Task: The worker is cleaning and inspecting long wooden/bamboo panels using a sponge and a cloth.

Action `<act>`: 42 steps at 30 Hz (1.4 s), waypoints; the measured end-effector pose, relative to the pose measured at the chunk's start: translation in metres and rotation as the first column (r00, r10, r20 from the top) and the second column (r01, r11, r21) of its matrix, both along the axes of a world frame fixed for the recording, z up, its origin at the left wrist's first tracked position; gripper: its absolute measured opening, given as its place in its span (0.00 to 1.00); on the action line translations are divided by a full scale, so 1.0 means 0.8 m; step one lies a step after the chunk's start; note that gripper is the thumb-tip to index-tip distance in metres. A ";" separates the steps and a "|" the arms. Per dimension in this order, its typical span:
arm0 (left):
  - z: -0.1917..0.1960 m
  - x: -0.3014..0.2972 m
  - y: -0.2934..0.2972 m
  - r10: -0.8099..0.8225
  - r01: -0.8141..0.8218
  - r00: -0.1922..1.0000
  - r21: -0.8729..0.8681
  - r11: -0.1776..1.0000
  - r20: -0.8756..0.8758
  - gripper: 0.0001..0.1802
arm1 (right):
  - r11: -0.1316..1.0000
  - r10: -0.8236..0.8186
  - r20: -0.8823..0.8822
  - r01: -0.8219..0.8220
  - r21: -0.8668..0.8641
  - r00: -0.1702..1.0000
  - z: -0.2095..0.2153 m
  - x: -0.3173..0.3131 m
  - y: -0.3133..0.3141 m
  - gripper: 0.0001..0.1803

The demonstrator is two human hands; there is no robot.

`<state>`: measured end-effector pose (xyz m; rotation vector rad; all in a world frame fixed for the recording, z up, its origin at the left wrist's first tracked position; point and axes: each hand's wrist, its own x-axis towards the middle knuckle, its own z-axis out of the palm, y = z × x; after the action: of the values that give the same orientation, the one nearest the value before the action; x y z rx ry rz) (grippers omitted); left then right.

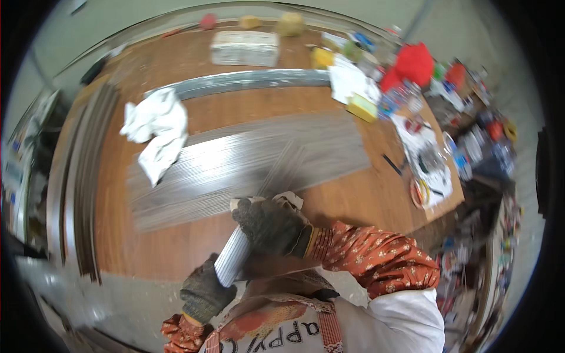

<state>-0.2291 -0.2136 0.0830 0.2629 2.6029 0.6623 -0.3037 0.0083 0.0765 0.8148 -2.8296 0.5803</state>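
Both my hands wear dark, dirty work gloves. A long, thin grey ribbed strip slants from my body toward the table. Down at its lower end, the fingers of my left hand are wrapped round it. Further up, my right hand is closed over the strip with a whitish cloth bunched under its fingers. The strip's far part blurs over a wide layer of shiny grey wood-grain strips on the brown table. I cannot tell whether I hold one strip or several.
A crumpled white cloth lies on the layer's left corner. More long strips line the table's left edge. Behind are a grey bar and a whitish block. At right sit a yellow sponge, red bag and tape roll.
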 end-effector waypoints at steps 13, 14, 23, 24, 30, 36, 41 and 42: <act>0.006 0.002 0.082 -0.461 0.398 0.786 -0.234 0.887 -0.413 0.33 | 0.754 -0.346 -0.640 0.609 0.246 0.686 0.100 -0.051 0.322 0.33; 0.004 -0.002 0.095 -0.457 0.408 0.789 -0.205 0.890 -0.411 0.33 | 0.744 -0.451 -0.385 0.577 0.336 0.805 0.105 -0.048 0.341 0.34; 0.000 0.011 0.197 -0.389 0.268 0.845 -0.339 0.902 -0.368 0.35 | 0.239 -0.706 -0.426 0.756 0.609 0.566 0.072 -0.016 0.681 0.22; 0.001 0.012 0.209 -0.367 0.225 0.830 -0.350 0.909 -0.420 0.35 | 0.200 -0.768 -0.360 0.732 0.651 0.530 0.070 -0.019 0.706 0.21; -0.005 0.014 0.239 -0.262 0.259 0.832 -0.077 0.963 -0.488 0.33 | 0.166 -0.806 -0.243 0.600 0.783 0.540 0.036 -0.040 0.771 0.16; -0.043 0.031 0.253 -0.099 0.142 0.781 0.021 0.990 -0.616 0.21 | 0.192 -0.573 -0.332 0.517 0.835 0.749 0.049 -0.057 0.805 0.15; -0.058 0.026 0.262 -0.150 0.089 0.729 -0.125 0.988 -0.668 0.21 | 0.710 -0.635 0.089 0.533 0.461 0.768 0.087 0.008 0.749 0.16; -0.061 0.024 0.261 -0.162 0.101 0.709 -0.129 0.987 -0.686 0.22 | 0.773 -0.620 0.185 0.553 0.310 0.763 0.097 0.031 0.730 0.16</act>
<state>-0.2096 -0.0046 0.0342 0.8074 3.2718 0.4507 -0.2789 0.5925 0.1541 -0.2013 -3.1990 0.2676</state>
